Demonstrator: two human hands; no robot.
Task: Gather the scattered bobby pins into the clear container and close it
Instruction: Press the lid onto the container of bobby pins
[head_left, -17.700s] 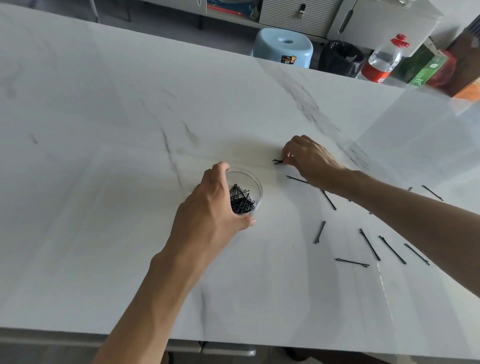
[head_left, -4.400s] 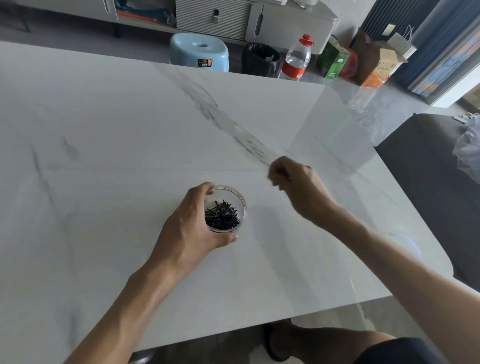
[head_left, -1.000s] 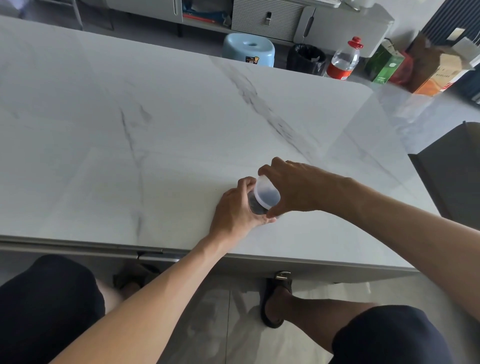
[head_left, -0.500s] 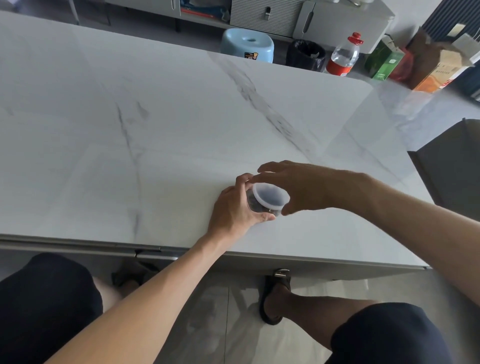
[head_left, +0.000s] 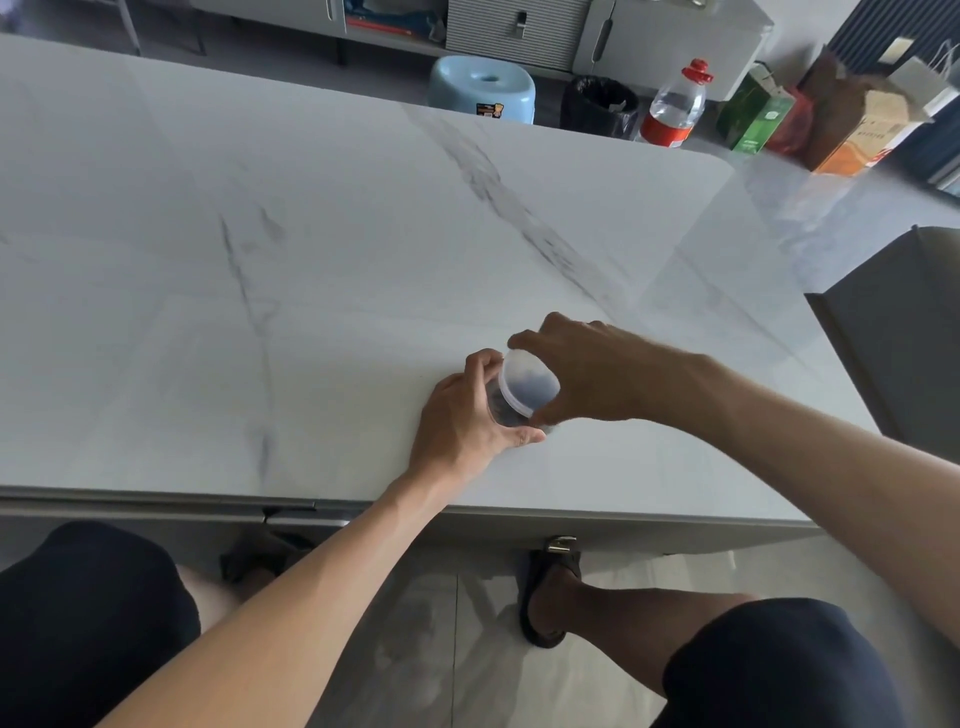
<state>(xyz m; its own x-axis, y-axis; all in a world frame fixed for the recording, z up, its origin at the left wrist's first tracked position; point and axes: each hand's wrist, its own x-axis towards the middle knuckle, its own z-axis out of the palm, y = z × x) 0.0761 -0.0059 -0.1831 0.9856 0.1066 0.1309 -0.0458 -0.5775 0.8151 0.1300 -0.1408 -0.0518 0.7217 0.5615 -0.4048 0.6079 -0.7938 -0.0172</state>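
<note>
The small clear container (head_left: 500, 405) stands on the white marble table (head_left: 311, 291) near its front edge, with dark bobby pins dimly showing through its wall. My left hand (head_left: 462, 423) is wrapped around its left side. A translucent round lid (head_left: 529, 382) sits tilted over the mouth, its left edge down on the rim and its right side raised. My right hand (head_left: 592, 366) grips the lid from the right, fingers curled over its far and near edges. No loose pins show on the tabletop.
Beyond the far table edge stand a light blue stool (head_left: 482, 89), a black bin (head_left: 598, 106), a water bottle with a red cap (head_left: 674, 106) and cardboard boxes (head_left: 862, 124). A dark chair (head_left: 898, 332) stands at the right. My legs are below the front edge.
Since 17.7 s ago the loose pins have left the table. Within the last second my right hand brought the lid over the container; half a second ago it lay flatter, now it is tilted.
</note>
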